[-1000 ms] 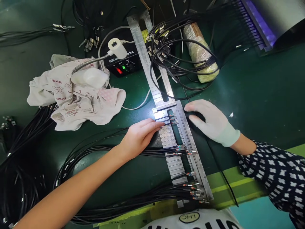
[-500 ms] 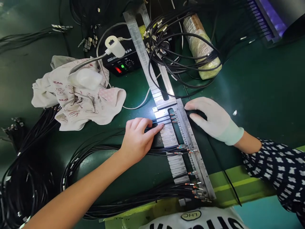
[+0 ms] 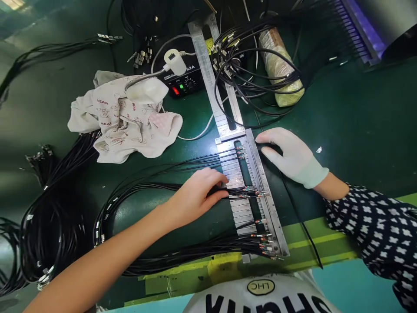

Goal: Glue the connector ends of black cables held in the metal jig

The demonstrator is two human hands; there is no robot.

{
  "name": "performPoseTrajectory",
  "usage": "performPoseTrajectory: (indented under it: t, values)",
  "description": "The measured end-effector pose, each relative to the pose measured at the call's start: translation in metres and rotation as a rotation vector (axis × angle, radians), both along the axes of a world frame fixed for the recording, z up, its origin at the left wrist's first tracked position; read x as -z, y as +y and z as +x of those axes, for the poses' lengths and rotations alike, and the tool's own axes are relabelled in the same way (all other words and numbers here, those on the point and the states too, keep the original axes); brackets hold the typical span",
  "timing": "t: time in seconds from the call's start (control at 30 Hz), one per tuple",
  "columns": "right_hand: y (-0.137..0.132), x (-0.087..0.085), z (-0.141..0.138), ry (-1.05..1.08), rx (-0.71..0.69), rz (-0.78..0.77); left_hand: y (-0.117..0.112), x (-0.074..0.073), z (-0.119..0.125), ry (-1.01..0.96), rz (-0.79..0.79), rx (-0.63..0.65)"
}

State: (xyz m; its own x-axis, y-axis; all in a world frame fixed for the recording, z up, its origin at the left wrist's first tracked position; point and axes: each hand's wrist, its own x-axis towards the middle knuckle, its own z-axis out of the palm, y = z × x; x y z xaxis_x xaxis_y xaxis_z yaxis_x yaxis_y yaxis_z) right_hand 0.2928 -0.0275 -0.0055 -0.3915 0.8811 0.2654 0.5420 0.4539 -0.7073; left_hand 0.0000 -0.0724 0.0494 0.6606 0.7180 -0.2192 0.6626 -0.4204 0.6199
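Observation:
A long metal slotted fixture [image 3: 259, 191] lies on the green bench with thin black cables [image 3: 169, 184] laid across it, their small connector tips [image 3: 252, 190] resting in its slots. My bare left hand [image 3: 198, 193] rests on the cables at the fixture's left edge, fingers curled and pinching a few of them. My right hand [image 3: 291, 156], in a white glove, lies just right of the fixture's upper part. Its fingers curve over a dark object that I cannot make out.
A crumpled printed cloth [image 3: 124, 126] and a gooseneck lamp [image 3: 146, 89] sit at the back left. Behind stand a black control box [image 3: 184, 82], a coil of cables [image 3: 254, 69] and a wrapped roll [image 3: 280, 65]. Big cable bundles [image 3: 55, 217] fill the left.
My left hand has slid down along the fixture from the upper cables to the middle group and curled its fingers. The gloved right hand has stayed put. The camera shifted a little.

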Motion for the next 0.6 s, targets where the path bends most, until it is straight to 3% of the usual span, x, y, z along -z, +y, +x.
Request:
performPoseTrajectory:
  t: [0.07, 0.17, 0.53, 0.6]
  values:
    - [0.0, 0.0, 0.0, 0.002, -0.008, 0.003, -0.009, -0.004, -0.005, 0.0, -0.119, -0.028]
    - [0.0, -0.001, 0.0, 0.001, -0.004, 0.012, -0.013, -0.004, -0.007, -0.016, -0.179, -0.094]
    - [0.0, 0.0, 0.0, -0.012, 0.001, 0.005, 0.0, -0.002, -0.009, -0.255, -0.397, -0.232]
    - [0.0, -0.001, 0.0, -0.012, 0.006, 0.004, 0.002, 0.002, -0.007, -0.297, -0.365, -0.251]
